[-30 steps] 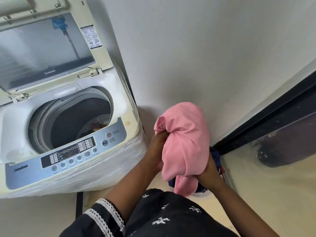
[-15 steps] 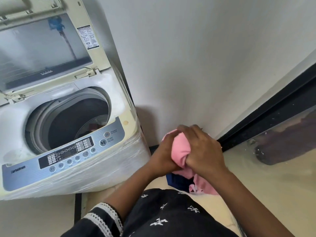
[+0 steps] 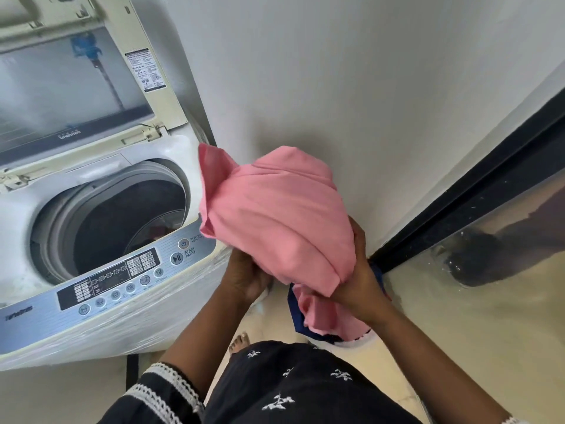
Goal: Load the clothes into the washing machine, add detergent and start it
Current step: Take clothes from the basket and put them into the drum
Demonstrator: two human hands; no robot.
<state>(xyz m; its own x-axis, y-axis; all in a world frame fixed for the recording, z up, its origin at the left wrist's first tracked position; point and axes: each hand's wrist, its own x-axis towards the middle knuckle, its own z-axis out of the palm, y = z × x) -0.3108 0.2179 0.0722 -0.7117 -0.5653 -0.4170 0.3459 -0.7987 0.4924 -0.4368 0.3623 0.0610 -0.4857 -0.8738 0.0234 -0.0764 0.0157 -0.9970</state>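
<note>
Pink cloth fills the middle of the view: a soft pink garment (image 3: 275,215), bunched into a loose bundle, is held up in front of a white wall (image 3: 336,71), just to the right of a top-loading washing machine (image 3: 101,325). Both hands hold it from below. The left hand (image 3: 247,278) cups the underside of the bundle, its fingers curled up into the fabric. The right hand (image 3: 359,283) grips the lower right edge, its fingers closed around a fold. One corner of the cloth sticks out to the left and overlaps the machine's right rim and control panel (image 3: 122,280) in the view.

The machine's lid (image 3: 70,87) stands open and tilted back. Its drum (image 3: 128,221) is dark, and a small patch of coloured fabric shows deep inside, so some laundry seems to be loaded already. Below the hands, more pink and dark blue clothing (image 3: 318,316) sits in what looks like a white basket (image 3: 363,339) on the floor.

The garment looks light, limp and easy to crush, with no stiffness of its own. It will sag and trail wherever it is not supported, so it is best gathered from underneath, with loose ends tucked in, so nothing catches on the rim. No detergent is visible, and the start button is untouched.
</note>
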